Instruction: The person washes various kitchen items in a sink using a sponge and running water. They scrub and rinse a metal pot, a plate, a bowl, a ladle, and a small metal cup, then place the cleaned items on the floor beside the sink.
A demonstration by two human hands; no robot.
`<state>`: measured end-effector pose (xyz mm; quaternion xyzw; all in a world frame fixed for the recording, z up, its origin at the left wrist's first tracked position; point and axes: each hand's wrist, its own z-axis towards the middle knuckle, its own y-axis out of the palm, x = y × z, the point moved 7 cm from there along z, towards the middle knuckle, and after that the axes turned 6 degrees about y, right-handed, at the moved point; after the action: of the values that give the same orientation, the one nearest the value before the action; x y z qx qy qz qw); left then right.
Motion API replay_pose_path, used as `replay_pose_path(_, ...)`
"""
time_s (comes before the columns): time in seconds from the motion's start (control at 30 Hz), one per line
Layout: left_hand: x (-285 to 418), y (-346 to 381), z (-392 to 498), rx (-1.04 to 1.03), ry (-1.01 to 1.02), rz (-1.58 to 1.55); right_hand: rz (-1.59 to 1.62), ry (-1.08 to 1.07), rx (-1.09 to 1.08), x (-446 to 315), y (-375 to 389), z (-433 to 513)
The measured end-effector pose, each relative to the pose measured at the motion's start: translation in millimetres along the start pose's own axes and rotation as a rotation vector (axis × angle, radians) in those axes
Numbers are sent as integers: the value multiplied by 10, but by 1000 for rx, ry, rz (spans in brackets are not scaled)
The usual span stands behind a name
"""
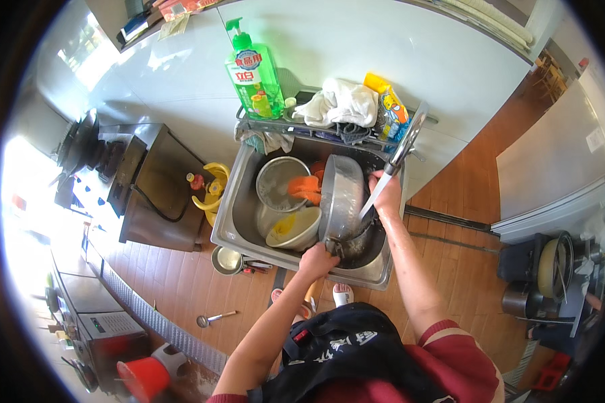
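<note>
A large metal pot (342,196) stands tilted on its side in the stainless steel sink (226,229). My left hand (318,262) grips its dark handle at the sink's near edge. On the pot's right side, my right hand (385,191) is beside the running stream, its fingertips partly hidden. Water falls from the tap (408,136) onto the pot's right side. Left of the pot are a round metal basin (277,186), an orange cloth (305,188) and a pale bowl (297,231) with a yellow patch inside.
Behind the sink, a rack (307,132) holds a green detergent bottle (254,80), white cloths (340,103) and a yellow-blue packet (393,111). A gas cylinder (214,189) and a stove (156,186) stand left. A small pan (228,260) and ladle (209,319) lie low at left.
</note>
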<state>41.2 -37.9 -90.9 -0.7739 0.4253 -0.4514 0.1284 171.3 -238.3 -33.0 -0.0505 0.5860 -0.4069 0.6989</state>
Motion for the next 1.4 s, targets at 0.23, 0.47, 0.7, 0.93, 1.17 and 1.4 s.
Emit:
replay_pose_path(0.23,317,204,-221,-527,-66,-1420,832,534,32,322,-346,-200)
replay_pose_path(0.47,360,219,-399,-100,-15,-578,1266,599,-60,-203,-678,-11)
replay_pose_path(0.7,224,144,-467,112,91,-101,1381,984,-140,205,474,-611)
replay_pose_path(0.93,8,71,-644,157,-37,49,437,185,-1025,-376,1046,-1244)
replay_pose_path(1.17,-185,-29,-799,183,-75,68,-958,-591,-1444,57,373,-1033)
replay_pose_path(1.4,-233,-130,-726,144,-21,66,-759,-552,-1411,-43,314,-1498)
